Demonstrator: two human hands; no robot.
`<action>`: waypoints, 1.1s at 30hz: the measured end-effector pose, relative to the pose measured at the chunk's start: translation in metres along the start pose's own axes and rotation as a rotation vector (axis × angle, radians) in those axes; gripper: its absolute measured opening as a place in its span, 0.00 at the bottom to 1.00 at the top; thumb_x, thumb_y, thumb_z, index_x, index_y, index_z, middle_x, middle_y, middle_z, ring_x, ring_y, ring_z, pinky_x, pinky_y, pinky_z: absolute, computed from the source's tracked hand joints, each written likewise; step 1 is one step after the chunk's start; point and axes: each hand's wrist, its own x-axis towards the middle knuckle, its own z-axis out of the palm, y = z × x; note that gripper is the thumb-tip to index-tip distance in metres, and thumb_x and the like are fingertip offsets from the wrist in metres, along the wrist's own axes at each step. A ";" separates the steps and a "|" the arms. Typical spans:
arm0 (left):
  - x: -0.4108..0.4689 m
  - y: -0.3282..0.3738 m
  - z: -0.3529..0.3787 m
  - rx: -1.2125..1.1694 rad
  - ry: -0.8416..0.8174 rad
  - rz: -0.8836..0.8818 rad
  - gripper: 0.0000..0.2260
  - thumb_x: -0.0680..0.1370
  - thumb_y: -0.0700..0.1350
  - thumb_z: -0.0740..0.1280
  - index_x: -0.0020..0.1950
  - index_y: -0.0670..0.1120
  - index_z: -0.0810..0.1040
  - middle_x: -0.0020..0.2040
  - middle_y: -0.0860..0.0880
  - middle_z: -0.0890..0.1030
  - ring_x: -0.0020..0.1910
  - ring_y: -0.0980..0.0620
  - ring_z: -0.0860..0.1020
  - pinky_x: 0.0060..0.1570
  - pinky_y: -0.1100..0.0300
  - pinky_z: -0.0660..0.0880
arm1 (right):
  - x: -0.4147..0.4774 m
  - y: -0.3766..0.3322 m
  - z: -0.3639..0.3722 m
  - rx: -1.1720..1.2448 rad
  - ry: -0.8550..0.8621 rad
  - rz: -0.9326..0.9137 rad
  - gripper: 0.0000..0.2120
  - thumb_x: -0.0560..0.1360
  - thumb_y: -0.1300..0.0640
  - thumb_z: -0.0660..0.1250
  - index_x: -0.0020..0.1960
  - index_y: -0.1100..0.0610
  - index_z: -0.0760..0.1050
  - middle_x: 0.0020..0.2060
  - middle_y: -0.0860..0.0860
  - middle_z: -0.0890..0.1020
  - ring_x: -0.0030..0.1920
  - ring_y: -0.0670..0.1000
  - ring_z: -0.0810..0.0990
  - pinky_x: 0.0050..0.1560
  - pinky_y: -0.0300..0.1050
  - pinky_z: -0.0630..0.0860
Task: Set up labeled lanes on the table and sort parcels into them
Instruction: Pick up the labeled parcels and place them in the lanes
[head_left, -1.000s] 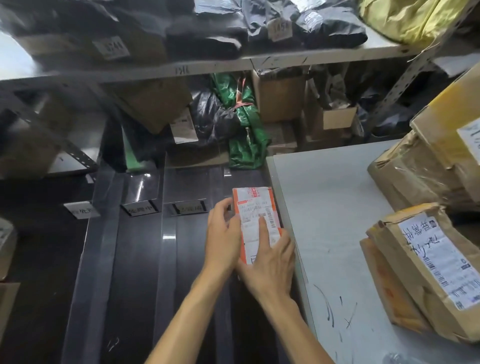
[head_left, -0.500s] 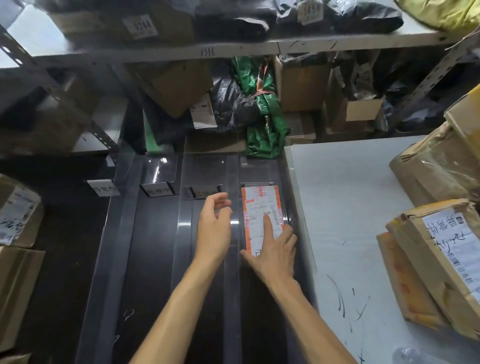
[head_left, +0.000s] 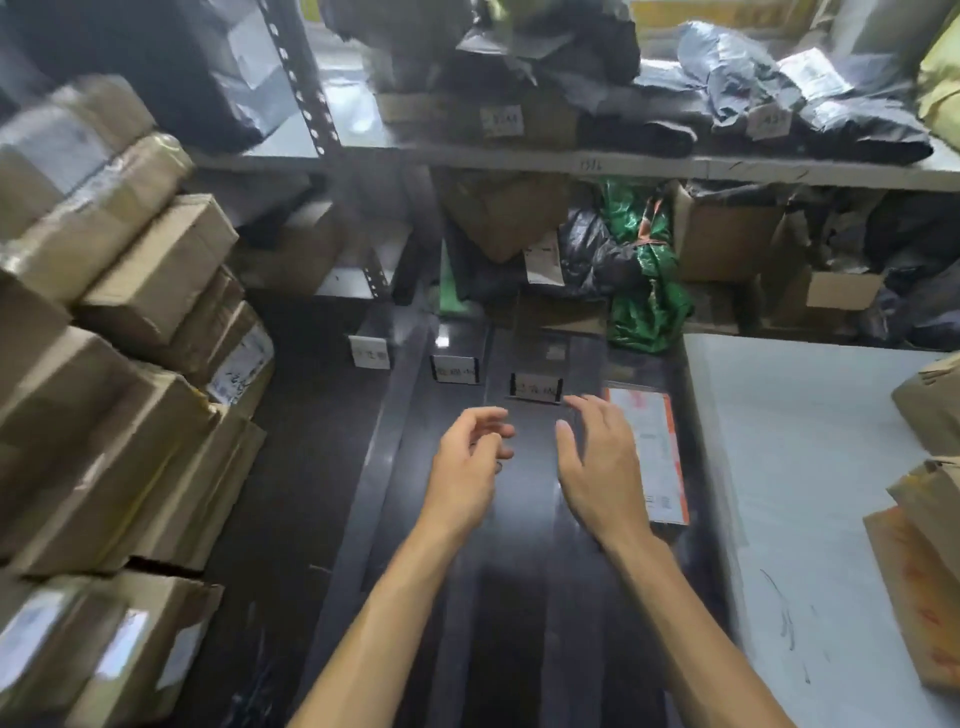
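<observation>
— Anything legible here?
— Barely. The grey metal shelf edge (head_left: 591, 164) carries handwritten digits starting "13". A white paper tag (head_left: 769, 122) on the dark plastic bag (head_left: 857, 130) shows "43".
— And the white lane cards (head_left: 536, 387) on the black table (head_left: 519, 597)?
— Handwritten characters, too blurred to read. The flat orange-and-white parcel (head_left: 649, 452) has print that is also blurred.

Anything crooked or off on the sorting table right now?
Minor: the left label sits farthest back, the middle label nearer and the right label nearest, so they are staggered rather than in a row. The flat parcel lies straight along the right side of the dark table. No damage or spills visible.
</observation>
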 end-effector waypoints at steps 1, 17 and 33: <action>-0.010 0.000 -0.024 -0.015 0.003 0.017 0.15 0.82 0.33 0.57 0.54 0.50 0.77 0.51 0.48 0.82 0.44 0.52 0.80 0.45 0.64 0.76 | -0.007 -0.024 0.008 0.029 0.000 -0.056 0.15 0.82 0.57 0.63 0.68 0.56 0.75 0.65 0.51 0.77 0.67 0.50 0.73 0.67 0.37 0.62; -0.164 0.009 -0.400 -0.230 0.252 0.284 0.15 0.76 0.44 0.60 0.59 0.42 0.80 0.50 0.46 0.86 0.46 0.50 0.83 0.49 0.58 0.79 | -0.118 -0.367 0.161 0.249 -0.294 -0.513 0.30 0.76 0.43 0.71 0.74 0.51 0.69 0.66 0.50 0.78 0.63 0.50 0.78 0.63 0.52 0.77; -0.061 0.068 -0.497 -0.085 0.739 0.254 0.11 0.81 0.49 0.63 0.62 0.51 0.77 0.54 0.56 0.80 0.54 0.61 0.79 0.48 0.67 0.71 | -0.040 -0.420 0.254 0.672 -0.506 0.100 0.43 0.62 0.19 0.62 0.73 0.35 0.61 0.67 0.48 0.80 0.67 0.57 0.78 0.70 0.63 0.71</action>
